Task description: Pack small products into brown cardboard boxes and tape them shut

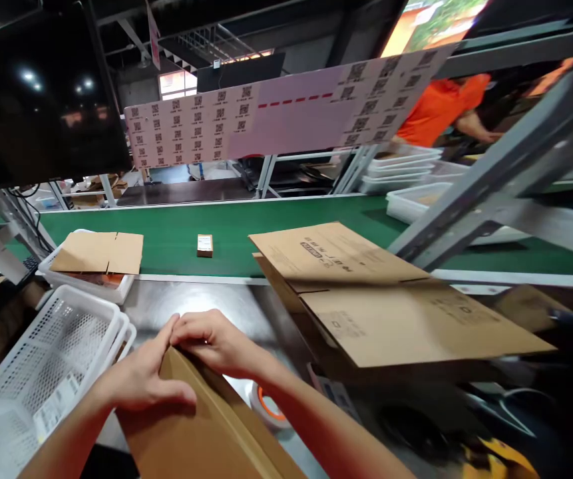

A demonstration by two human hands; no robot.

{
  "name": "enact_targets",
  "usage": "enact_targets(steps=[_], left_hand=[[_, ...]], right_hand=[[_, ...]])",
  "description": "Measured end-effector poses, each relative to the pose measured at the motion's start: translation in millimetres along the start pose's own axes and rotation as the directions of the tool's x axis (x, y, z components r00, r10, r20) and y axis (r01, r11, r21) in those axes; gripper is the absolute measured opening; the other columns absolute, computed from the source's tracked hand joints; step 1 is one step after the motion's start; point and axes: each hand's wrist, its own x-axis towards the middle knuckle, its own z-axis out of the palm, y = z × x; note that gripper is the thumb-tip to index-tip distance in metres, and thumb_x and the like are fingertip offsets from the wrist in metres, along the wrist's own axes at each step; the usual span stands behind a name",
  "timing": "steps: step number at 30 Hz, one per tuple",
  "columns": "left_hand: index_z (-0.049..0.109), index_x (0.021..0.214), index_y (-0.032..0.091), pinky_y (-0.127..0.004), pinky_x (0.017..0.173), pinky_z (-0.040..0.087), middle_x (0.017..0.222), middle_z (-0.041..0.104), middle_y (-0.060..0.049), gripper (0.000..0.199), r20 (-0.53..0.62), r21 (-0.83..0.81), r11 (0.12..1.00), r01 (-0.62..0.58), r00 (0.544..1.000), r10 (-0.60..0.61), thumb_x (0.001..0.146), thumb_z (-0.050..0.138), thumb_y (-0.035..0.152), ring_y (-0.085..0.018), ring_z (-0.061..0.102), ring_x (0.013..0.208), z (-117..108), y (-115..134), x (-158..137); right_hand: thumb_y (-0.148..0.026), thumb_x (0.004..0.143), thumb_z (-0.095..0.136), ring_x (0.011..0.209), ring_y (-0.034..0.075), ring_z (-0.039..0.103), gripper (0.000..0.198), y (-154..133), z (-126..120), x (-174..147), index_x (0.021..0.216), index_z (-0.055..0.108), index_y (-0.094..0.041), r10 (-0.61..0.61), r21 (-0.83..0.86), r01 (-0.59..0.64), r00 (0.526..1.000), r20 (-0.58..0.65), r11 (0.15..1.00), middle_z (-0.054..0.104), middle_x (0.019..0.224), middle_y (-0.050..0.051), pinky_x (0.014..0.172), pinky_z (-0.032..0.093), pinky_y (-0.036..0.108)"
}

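Observation:
In the lower middle, a brown cardboard box (181, 426) is partly folded, its panels close together and its near end cut off by the frame. My left hand (149, 376) grips its far left edge, with the thumb lying along the near panel. Fingers curled, my right hand (221, 342) holds the same far corner, touching the left fingertips. Beneath my right forearm, a roll of tape (266, 402) with an orange core ring is partly hidden. Flat cardboard cartons (366, 286) with printed flaps lie to the right of my hands.
White perforated baskets (61, 346) stand at left, near a white tray (129, 286) topped by cardboard. A small labelled box (205, 245) sits on the green conveyor belt (181, 219). A metal post (466, 179) slants at right, with white trays (400, 166) and an orange-shirted person behind.

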Motion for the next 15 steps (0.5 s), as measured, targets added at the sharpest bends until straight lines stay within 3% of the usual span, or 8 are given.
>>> enact_targets(steps=[3,6,9,10,12,14,15], left_hand=[[0.021,0.172,0.019,-0.054,0.124,0.041,0.165,0.049,-0.019,0.121,0.034,0.012,0.997,0.083,0.996,-0.083,0.076,0.088,0.051,-0.041,0.048,0.15,-1.3,-1.0,-0.1],[0.011,0.173,0.019,-0.052,0.128,0.035,0.173,0.036,-0.018,0.124,0.067,-0.044,0.994,0.105,0.993,-0.102,0.08,0.084,0.055,-0.039,0.038,0.157,-4.2,-4.8,-3.6],[0.003,0.173,0.025,-0.045,0.122,0.044,0.175,0.033,-0.015,0.119,0.043,-0.217,0.973,0.077,0.997,-0.069,0.087,0.076,0.059,-0.036,0.042,0.156,-7.6,-12.3,-13.8],[0.01,0.173,0.027,-0.043,0.118,0.048,0.172,0.038,-0.014,0.111,0.016,-0.262,0.962,0.075,0.997,-0.073,0.089,0.074,0.059,-0.036,0.047,0.152,-8.1,-16.0,-19.1],[0.038,0.164,0.028,-0.039,0.111,0.053,0.161,0.053,-0.012,0.085,-0.076,-0.273,0.958,0.089,0.991,-0.114,0.092,0.07,0.059,-0.035,0.056,0.142,-6.5,-25.2,-33.1],[0.058,0.144,0.026,-0.038,0.109,0.052,0.147,0.063,-0.011,0.061,-0.213,-0.203,0.97,0.136,0.96,-0.18,0.093,0.068,0.059,-0.033,0.061,0.134,0.2,-35.9,-51.3],[0.061,0.137,0.025,-0.04,0.11,0.05,0.143,0.064,-0.01,0.055,-0.285,-0.163,0.972,0.171,0.935,-0.212,0.094,0.068,0.058,-0.033,0.061,0.132,5.8,-41.3,-61.1]], right_hand=[[-0.019,0.099,0.058,0.089,0.02,0.076,0.024,-1.3,8.8,-7.2,0.1,0.082,-0.021,-0.018,-0.068,0.015,0.999,-0.044,0.998,0.081,0.1,0.01,0.079,0.06,0.03],[-0.012,0.096,0.053,0.105,0.024,0.076,0.034,-7.7,14.6,-10.9,0.115,0.08,-0.019,-0.006,-0.134,0.007,1.0,0.005,0.991,0.08,0.117,0.014,0.091,0.06,0.035],[-0.017,0.099,0.053,0.124,0.024,0.07,0.046,-17.1,8.2,-17.3,0.143,0.067,-0.019,0.062,-0.026,-0.06,0.994,0.088,0.998,0.073,0.138,0.014,0.108,0.054,0.038],[-0.022,0.101,0.055,0.127,0.023,0.068,0.051,-19.1,4.6,-23.1,0.152,0.059,-0.02,0.11,0.059,-0.116,0.989,0.103,0.991,0.068,0.146,0.013,0.11,0.053,0.037],[-0.04,0.103,0.061,0.13,0.023,0.067,0.061,-20.6,1.0,-42.8,0.16,0.047,-0.025,0.239,0.274,-0.25,0.968,0.074,0.929,0.059,0.157,0.012,0.109,0.054,0.037],[-0.058,0.101,0.062,0.13,0.026,0.069,0.065,-18.9,8.6,-71.3,0.156,0.052,-0.025,0.389,0.457,-0.315,0.918,-0.076,0.832,0.059,0.156,0.014,0.108,0.056,0.042],[-0.064,0.1,0.061,0.129,0.027,0.069,0.065,-17.3,17.1,-87.0,0.151,0.058,-0.025,0.464,0.52,-0.321,0.869,-0.17,0.791,0.063,0.152,0.015,0.11,0.055,0.045]])
